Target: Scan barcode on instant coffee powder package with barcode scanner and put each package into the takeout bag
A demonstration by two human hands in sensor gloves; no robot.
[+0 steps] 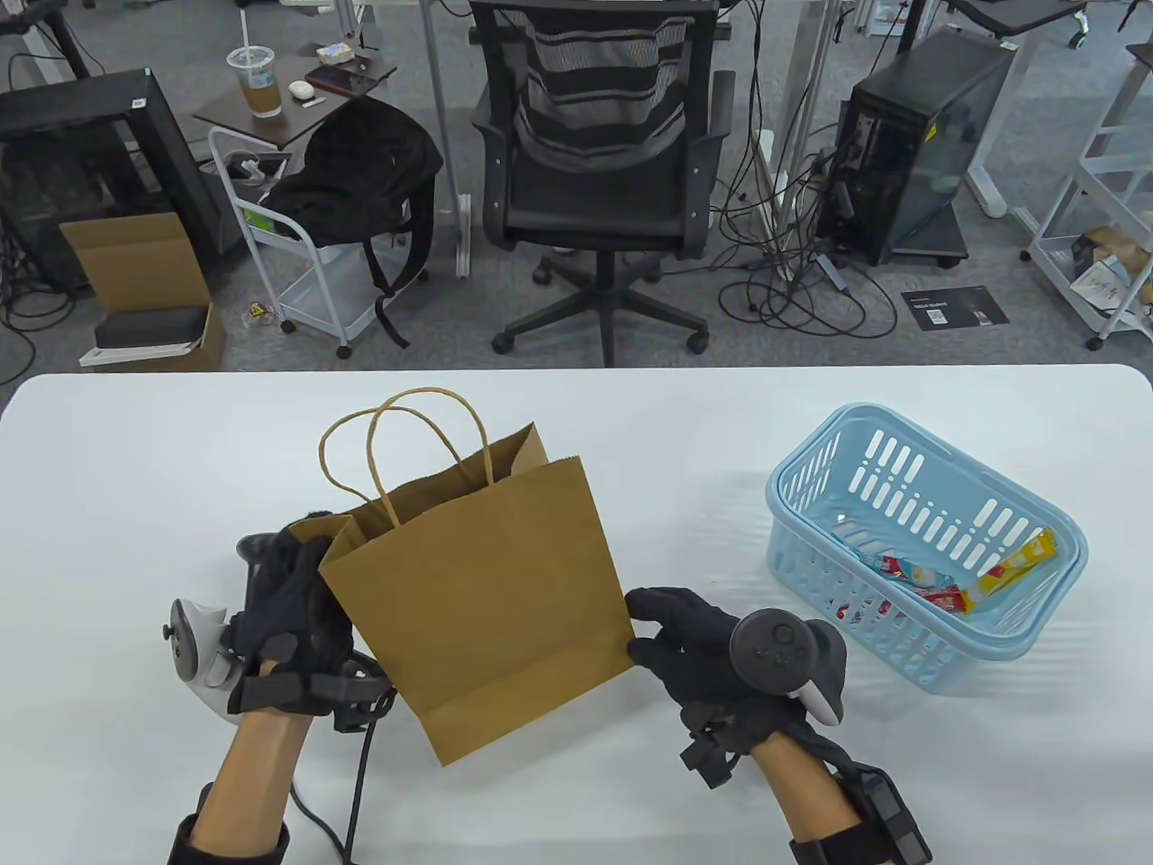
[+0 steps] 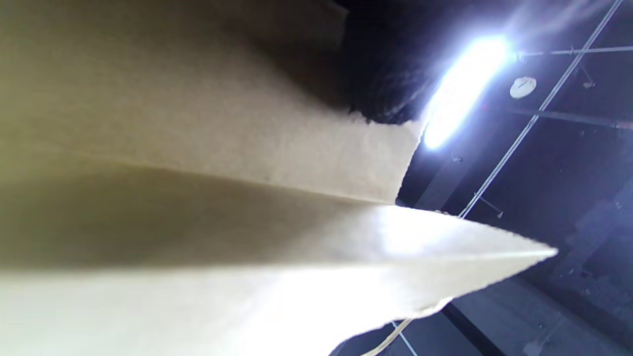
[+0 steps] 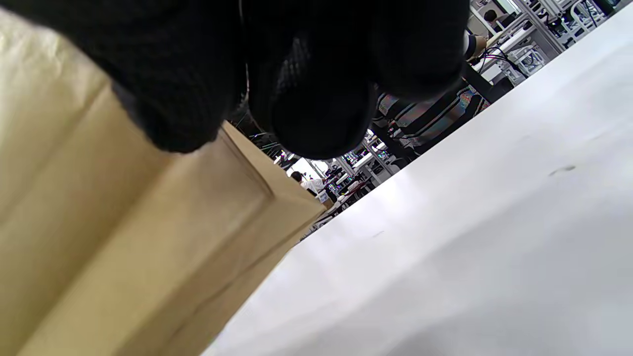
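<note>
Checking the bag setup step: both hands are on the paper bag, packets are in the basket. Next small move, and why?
Probably stand the paper bag upright on the table and spread its mouth. It is tilted, the left hand holding its mouth edge, the right hand at its bottom corner. The packets lie in the blue basket; no scanner is clearly visible.

From my table view the takeout bag (image 1: 486, 586) hides most of my left hand's fingers (image 1: 302, 563), so I can't tell their grip. The packages (image 1: 937, 581) in the basket (image 1: 919, 541) are too small to read. My left wrist view is mostly blurred paper.
</note>
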